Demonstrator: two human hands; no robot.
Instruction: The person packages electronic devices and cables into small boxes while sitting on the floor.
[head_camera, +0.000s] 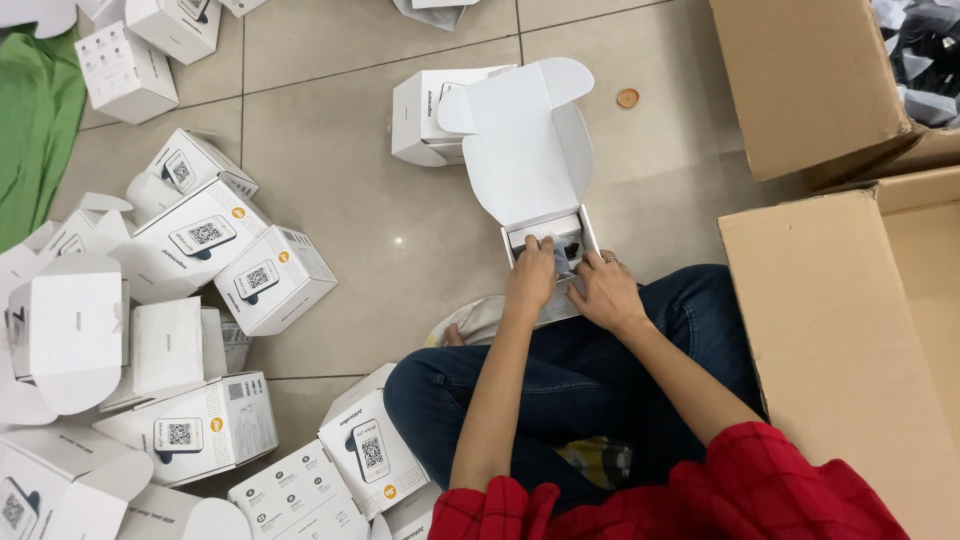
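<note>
An open white carton (527, 150) with its lid flap raised rests on my crossed legs in blue jeans. My left hand (531, 276) reaches into its opening, fingers on a dark item inside (566, 246). My right hand (606, 292), with a ring on one finger, presses at the carton's right front edge, its fingertips inside the opening. Whether either hand grips the dark item is hard to tell.
Several white printed cartons (272, 280) lie piled on the tiled floor at the left and near my knee. Another white carton (428, 118) sits behind the open one. Large brown cardboard boxes (850, 330) stand at right. Green cloth (35, 120) lies far left; a small round disc (627, 98).
</note>
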